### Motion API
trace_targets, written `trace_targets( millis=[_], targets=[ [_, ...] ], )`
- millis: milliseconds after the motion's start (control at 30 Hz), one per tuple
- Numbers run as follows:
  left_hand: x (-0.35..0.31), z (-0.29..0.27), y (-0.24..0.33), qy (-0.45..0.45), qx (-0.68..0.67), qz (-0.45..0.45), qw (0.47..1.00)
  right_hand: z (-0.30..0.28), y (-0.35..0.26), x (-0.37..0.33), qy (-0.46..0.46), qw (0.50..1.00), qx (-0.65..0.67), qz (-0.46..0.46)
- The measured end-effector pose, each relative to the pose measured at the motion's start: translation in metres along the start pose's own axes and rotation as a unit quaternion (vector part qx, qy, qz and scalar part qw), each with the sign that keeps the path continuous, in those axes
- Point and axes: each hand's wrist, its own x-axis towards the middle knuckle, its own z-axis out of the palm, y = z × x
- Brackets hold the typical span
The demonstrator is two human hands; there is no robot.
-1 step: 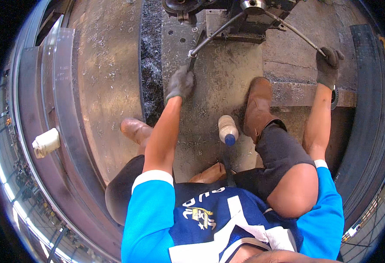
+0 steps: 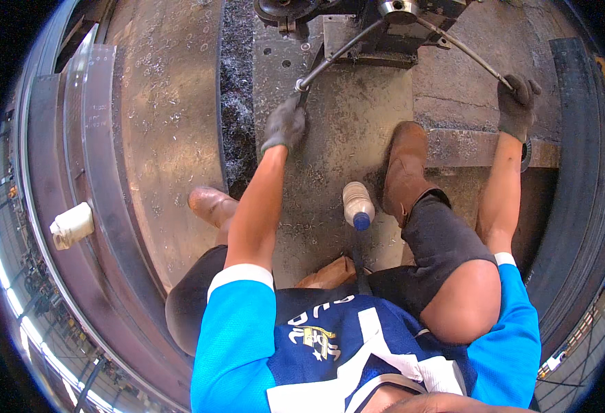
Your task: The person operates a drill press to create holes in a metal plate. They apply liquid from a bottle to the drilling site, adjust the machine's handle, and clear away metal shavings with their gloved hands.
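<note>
A dark machine (image 2: 378,48) with a round metal hub (image 2: 398,9) stands at the top middle. Two metal lever rods spread from the hub toward me. My right hand (image 2: 517,110), in a grey glove, is closed round the outer end of the right lever rod (image 2: 464,49). My left hand (image 2: 285,126), gloved too, is wrapped round a dark handle just below the ringed end of the left lever rod (image 2: 343,51). The fingers hide most of that handle. Between my boots a clear plastic bottle with a blue cap (image 2: 358,205) is on the metal plate.
My brown boots (image 2: 407,162) rest on the steel surface. Metal shavings (image 2: 239,117) fill a dark gap left of the plate. A white container (image 2: 72,225) is on the steel beams at left. More dark beams (image 2: 578,172) curve along the right.
</note>
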Motion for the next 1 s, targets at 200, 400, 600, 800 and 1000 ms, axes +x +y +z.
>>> trace_targets(
  millis=[200,400,600,800,1000],
  targets=[
    [0.035,-0.009,0.005,0.151,-0.120,-0.270,0.943,0.033,0.025,0.004,0.079,0.992,0.090,-0.046],
    [0.012,-0.007,0.008,0.138,-0.058,-0.135,0.980,0.080,0.080,0.023,0.210,0.960,-0.078,-0.166],
    [0.014,-0.003,0.011,0.070,-0.023,-0.239,0.968,0.079,0.088,0.024,0.125,0.983,-0.034,-0.130],
    [0.005,0.007,0.011,0.120,-0.013,-0.123,0.985,0.075,0.080,0.023,0.139,0.982,-0.046,-0.117],
    [0.000,-0.004,0.019,0.119,-0.097,-0.268,0.951,0.084,0.083,0.027,0.189,0.972,-0.045,-0.131]
  ],
)
